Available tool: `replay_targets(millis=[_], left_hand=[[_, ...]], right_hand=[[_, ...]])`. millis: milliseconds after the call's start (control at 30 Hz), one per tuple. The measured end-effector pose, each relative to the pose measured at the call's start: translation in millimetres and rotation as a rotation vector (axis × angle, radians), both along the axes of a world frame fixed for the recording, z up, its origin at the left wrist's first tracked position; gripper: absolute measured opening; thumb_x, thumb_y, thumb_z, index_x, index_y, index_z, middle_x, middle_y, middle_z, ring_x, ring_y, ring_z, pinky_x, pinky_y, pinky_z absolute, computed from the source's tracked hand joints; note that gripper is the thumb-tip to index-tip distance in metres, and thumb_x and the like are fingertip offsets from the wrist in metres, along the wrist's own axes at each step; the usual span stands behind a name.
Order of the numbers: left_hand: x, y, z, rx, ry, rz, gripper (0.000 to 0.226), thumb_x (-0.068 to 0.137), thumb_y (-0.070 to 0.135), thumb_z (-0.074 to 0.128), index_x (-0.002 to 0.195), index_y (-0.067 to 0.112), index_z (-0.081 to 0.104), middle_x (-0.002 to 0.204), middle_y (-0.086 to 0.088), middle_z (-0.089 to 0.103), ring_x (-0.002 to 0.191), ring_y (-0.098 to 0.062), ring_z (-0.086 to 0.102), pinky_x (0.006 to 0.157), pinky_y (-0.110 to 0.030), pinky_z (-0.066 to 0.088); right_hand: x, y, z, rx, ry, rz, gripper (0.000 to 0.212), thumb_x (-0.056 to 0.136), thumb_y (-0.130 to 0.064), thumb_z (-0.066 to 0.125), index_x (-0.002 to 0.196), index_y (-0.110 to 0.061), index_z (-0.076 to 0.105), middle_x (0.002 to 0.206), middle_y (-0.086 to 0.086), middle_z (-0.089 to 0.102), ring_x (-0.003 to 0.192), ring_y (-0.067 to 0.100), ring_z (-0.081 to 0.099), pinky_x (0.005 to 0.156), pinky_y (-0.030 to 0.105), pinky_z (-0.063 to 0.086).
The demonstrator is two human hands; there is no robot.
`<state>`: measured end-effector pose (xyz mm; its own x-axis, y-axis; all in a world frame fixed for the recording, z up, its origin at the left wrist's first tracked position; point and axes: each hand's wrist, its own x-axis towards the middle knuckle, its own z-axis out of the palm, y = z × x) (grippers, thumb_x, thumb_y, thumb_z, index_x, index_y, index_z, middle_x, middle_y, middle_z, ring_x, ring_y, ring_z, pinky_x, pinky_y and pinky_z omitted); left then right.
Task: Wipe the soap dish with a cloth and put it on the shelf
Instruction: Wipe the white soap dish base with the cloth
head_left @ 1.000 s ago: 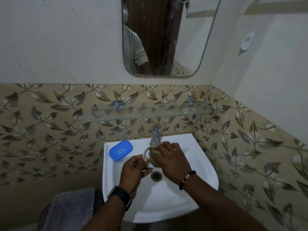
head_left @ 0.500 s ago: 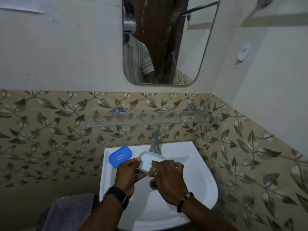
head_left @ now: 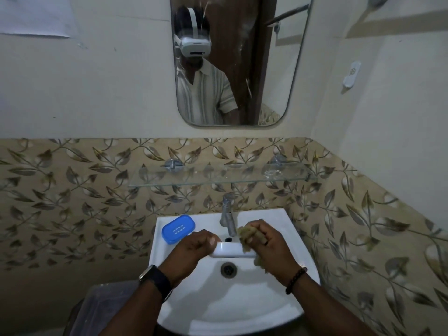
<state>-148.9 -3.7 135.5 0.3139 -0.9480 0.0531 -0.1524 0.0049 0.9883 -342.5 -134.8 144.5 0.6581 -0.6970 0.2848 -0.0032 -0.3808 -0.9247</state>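
Now: the white soap dish (head_left: 230, 249) is held in the air over the basin of the sink (head_left: 242, 309). It sits above and just behind the drain (head_left: 228, 269) and just in front of the tap (head_left: 228, 214).

Edges and room:
- White sink rim shows on both sides of the hands.
- The leaf-patterned tile wall angles in on the right, near the right forearm.
- The glass shelf (head_left: 218, 177) runs left to right along the back wall, above the tap head.
- A clear shape lies near the shelf's right end; what it is cannot be told.

Orientation:
- The dish's long axis runs left to right, roughly level and about parallel to the shelf's front edge.
- A smooth white side faces the camera. Which way the open face points cannot be told.

Grip:
- The left hand (head_left: 194, 248) grips the dish's left end, with fingers curled round it and the thumb on top.
- The right hand (head_left: 269, 241) is bunched round a yellowish cloth (head_left: 246, 235) and holds it against the dish's right end.
- A tail of cloth hangs below the right hand.

Surroundings:
- A blue slotted tray (head_left: 178, 228) lies on the sink's back left corner, apart from the left hand.
- The tap spout stands between the dish and the shelf.
- A mirror (head_left: 266, 69) hangs above the shelf.
- A clear-lidded bin (head_left: 104, 309) stands at the lower left, beside the sink.
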Motion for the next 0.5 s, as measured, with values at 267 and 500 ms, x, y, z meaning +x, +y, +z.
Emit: replay_targets(millis=[267, 500], left_hand=[[-39, -21, 4, -0.067, 0.172, 0.144, 0.034, 0.103, 0.015, 0.048, 0.080, -0.008, 0.058, 0.073, -0.016, 0.061, 0.072, -0.025, 0.052, 0.067, -0.036, 0.045], [-53, -22, 9, -0.176, 0.455, 0.202, 0.030, 0.099, 0.021, 0.047, 0.087, 0.003, 0.069, 0.085, -0.008, 0.073, 0.080, -0.017, 0.067, 0.075, -0.030, 0.058]], right_hand=[[16, 34, -24, -0.701, 0.049, -0.046, 0.044, 0.106, -0.038, 0.033, 0.130, -0.014, 0.062, 0.142, 0.000, 0.051, 0.137, 0.018, 0.044, 0.116, 0.036, 0.032], [10, 13, -27, -0.502, -0.085, -0.213, 0.027, 0.103, -0.029, 0.041, 0.125, -0.034, 0.054, 0.129, -0.015, 0.059, 0.123, 0.013, 0.056, 0.104, 0.038, 0.044]])
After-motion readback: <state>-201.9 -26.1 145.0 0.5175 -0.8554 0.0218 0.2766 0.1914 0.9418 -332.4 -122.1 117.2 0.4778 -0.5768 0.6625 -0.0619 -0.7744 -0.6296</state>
